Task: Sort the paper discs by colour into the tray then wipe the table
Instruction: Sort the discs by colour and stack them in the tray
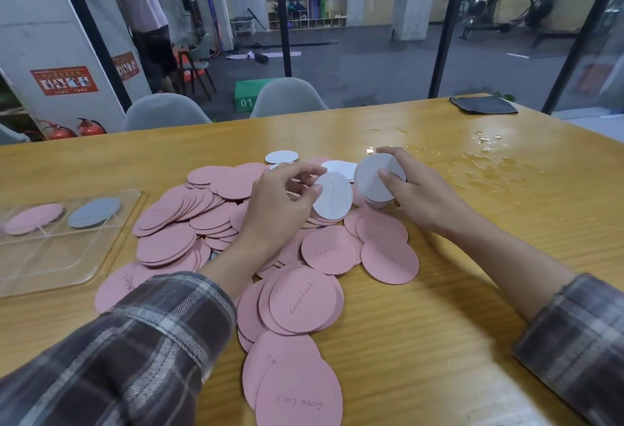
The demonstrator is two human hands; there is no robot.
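Grey paper discs (332,196) look light, thin and bendy, so a rim pinch seems safest; well right of the tray (50,266), the left hand (280,202) pinches one by its edge while the right hand (422,196) curls round a small stack (376,177).

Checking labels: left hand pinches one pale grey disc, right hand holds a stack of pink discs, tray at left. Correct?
Not quite: the stack in the right hand is pale grey, not pink, per the head view. The left hand pinches one pale grey disc; the tray is at left.
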